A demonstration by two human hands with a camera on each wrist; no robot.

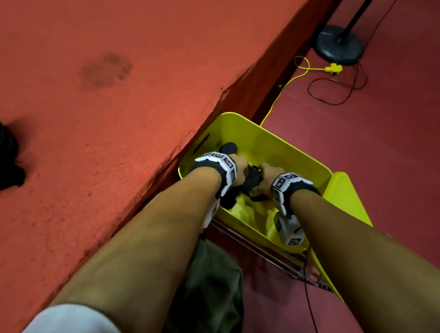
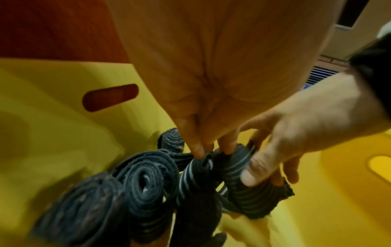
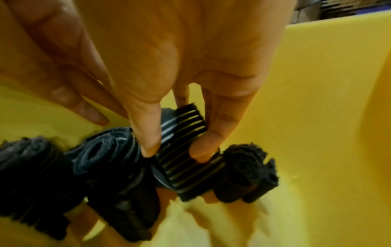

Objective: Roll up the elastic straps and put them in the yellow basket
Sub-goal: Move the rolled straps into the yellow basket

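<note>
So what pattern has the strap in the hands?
The strap is black with thin pale stripes, clearest in the right wrist view.

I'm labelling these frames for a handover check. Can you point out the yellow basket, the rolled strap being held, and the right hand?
yellow basket (image 1: 294, 151): head view, bare inner wall.
rolled strap (image 3: 186, 160): right wrist view, striped outer side of the roll.
right hand (image 3: 190, 58): right wrist view, middle of the palm.

Both forearms reach forward and down, wrists close together over the basket (image 1: 263, 135). Left hand (image 1: 240, 171) and right hand (image 1: 267, 175) each pinch the same strap roll (image 1: 253, 179) with curled fingertips.
</note>
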